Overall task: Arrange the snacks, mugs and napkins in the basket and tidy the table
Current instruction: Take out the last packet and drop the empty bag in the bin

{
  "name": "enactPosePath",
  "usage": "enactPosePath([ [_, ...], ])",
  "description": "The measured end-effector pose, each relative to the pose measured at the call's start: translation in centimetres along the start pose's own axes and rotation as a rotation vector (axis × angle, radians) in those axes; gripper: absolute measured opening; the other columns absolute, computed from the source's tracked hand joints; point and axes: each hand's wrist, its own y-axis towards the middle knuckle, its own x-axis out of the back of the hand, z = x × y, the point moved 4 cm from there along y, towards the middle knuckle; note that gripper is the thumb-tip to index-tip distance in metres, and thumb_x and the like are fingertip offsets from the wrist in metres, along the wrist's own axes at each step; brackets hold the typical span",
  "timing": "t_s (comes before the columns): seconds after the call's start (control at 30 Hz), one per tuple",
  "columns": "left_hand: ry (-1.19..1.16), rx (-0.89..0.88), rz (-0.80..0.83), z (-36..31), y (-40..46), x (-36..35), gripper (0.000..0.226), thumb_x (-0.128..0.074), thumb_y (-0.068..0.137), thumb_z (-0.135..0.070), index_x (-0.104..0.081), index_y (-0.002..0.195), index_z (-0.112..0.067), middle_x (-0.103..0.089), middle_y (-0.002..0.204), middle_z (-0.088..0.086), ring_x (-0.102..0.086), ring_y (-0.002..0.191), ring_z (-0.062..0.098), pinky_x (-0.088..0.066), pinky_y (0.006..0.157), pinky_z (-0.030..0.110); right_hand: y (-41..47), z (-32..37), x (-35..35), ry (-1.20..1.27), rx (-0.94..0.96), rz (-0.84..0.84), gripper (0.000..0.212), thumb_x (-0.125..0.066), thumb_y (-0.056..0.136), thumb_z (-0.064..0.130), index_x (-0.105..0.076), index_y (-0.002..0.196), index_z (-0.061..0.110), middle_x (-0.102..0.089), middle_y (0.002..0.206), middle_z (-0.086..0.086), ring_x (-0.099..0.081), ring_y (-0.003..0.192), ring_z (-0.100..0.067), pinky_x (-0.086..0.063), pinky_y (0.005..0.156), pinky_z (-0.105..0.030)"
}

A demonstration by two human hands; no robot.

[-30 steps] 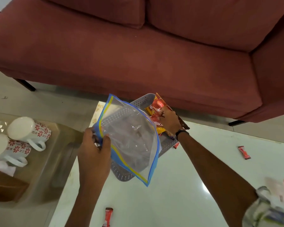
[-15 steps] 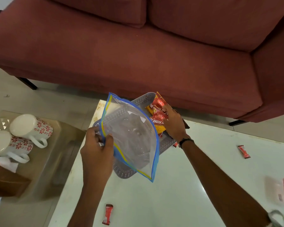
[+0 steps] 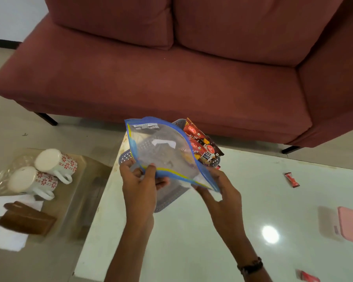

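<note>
Both hands gripped the clear zip bag: left hand pinching its near edge, right hand its lower corner, directly above the basket holding snack packets. Step judged: bagging snacks. Next: open the bag's mouth. Mugs lay well left of the basket.

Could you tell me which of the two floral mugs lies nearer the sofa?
The upper floral mug; the other mug lies closer to the wooden napkin holder.

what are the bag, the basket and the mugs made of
Bag: thin clear plastic film, glossy; the basket shows through it. Basket: grey moulded plastic, matte, with perforated walls. Mugs: probably glazed ceramic, white and shiny with red flower prints.
</note>
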Motion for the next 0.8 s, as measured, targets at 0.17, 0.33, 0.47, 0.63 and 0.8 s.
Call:
enactPosePath([
  [0.17, -0.193, 0.138, 0.011, -1.5, -3.5, -1.3, 0.033, -0.052, 0.09, 0.001, -0.036, 0.114, -0.015, -0.059, 0.078, 0.01, -0.061, 0.043, 0.006, -0.052, 0.045, 0.018, -0.5, 3.2, 3.9, 0.019, 0.114, -0.155, 0.027, -0.073, 0.078, 0.011, -0.066, 0.094, 0.032, -0.067, 0.091, 0.035, -0.062, 0.086, 0.01, -0.042, 0.078, -0.004],
  [0.33, -0.29, 0.141, 0.097, -4.4, -7.6, -2.3, 0.032, -0.06, 0.089, -0.013, -0.04, 0.115, -0.014, -0.057, 0.076, 0.013, -0.065, 0.051, 0.013, -0.057, 0.053, 0.023, -1.0, 7.1, 9.1, 0.054, 0.166, -0.155, 0.01, -0.069, 0.08, 0.019, -0.074, 0.089, 0.016, -0.073, 0.088, 0.011, -0.066, 0.082, 0.005, -0.046, 0.077, -0.01],
  [0.47, -0.002, -0.146, 0.116, -7.2, -11.8, -2.6, 0.035, -0.065, 0.085, -0.024, -0.048, 0.117, -0.025, -0.06, 0.095, 0.005, -0.063, 0.073, 0.011, -0.055, 0.069, 0.023, -1.0, 10.6, 13.2, 0.154, 0.081, -0.109, 0.009, -0.068, 0.082, 0.014, -0.075, 0.086, 0.01, -0.075, 0.08, 0.007, -0.067, 0.075, 0.003, -0.047, 0.074, -0.009],
  [0.63, 0.522, -0.703, 0.347, -10.8, -18.9, -5.2, 0.029, -0.065, 0.083, -0.032, -0.06, 0.111, -0.027, -0.06, 0.111, -0.015, -0.053, 0.111, 0.01, -0.041, 0.094, 0.022, -1.9, 14.8, 17.7, 0.179, 0.084, 0.032, 0.006, -0.068, 0.083, 0.017, -0.074, 0.082, 0.017, -0.073, 0.074, 0.007, -0.067, 0.071, -0.005, -0.051, 0.073, -0.014],
  [0.8, 0.557, -0.745, 0.48, -12.1, -24.1, -8.0, 0.02, -0.064, 0.086, -0.032, -0.063, 0.105, -0.028, -0.065, 0.105, -0.016, -0.059, 0.105, 0.01, -0.047, 0.091, 0.024, -4.3, 18.0, 21.3, 0.182, 0.1, 0.12, 0.009, -0.067, 0.084, 0.007, -0.075, 0.085, 0.011, -0.073, 0.076, 0.007, -0.068, 0.071, -0.009, -0.051, 0.071, -0.015],
])
